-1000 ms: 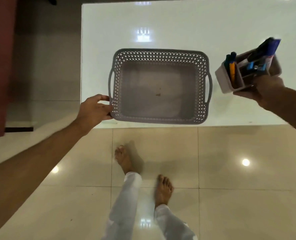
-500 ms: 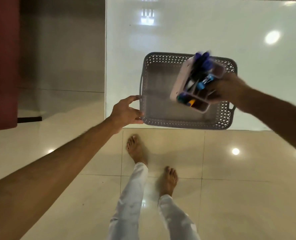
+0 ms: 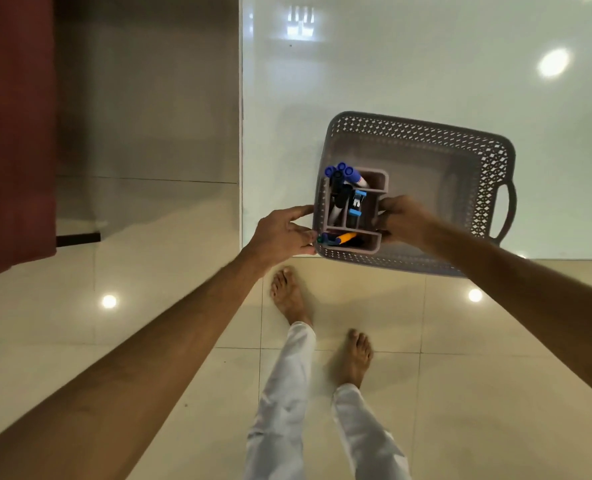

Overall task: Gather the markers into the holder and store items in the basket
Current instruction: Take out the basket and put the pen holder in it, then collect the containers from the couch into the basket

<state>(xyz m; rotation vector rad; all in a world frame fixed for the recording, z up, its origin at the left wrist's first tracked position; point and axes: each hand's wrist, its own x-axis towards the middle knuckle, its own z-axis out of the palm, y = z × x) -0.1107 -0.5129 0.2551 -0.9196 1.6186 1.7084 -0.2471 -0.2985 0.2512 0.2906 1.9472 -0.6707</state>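
A grey lattice basket (image 3: 460,140) sits at the near edge of the white table (image 3: 408,64). Inside its left end stands a grey compartment holder (image 3: 374,199). The holder carries blue-capped markers (image 3: 343,171), a blue clip-like item (image 3: 356,202) and an orange pen (image 3: 344,237). My right hand (image 3: 403,220) grips the holder's right side. My left hand (image 3: 282,233) holds the basket's left rim, fingers curled on it. I cannot tell whether the holder touches the basket floor.
The table's left edge (image 3: 240,133) and near edge border the glossy tiled floor (image 3: 149,323). My bare feet (image 3: 291,296) and white trousers stand just below the basket. A dark red surface (image 3: 10,133) fills the far left.
My right hand has brought the holder from above the basket's middle down into its left end and turned it upright. The view has shifted, so the basket sits further right.
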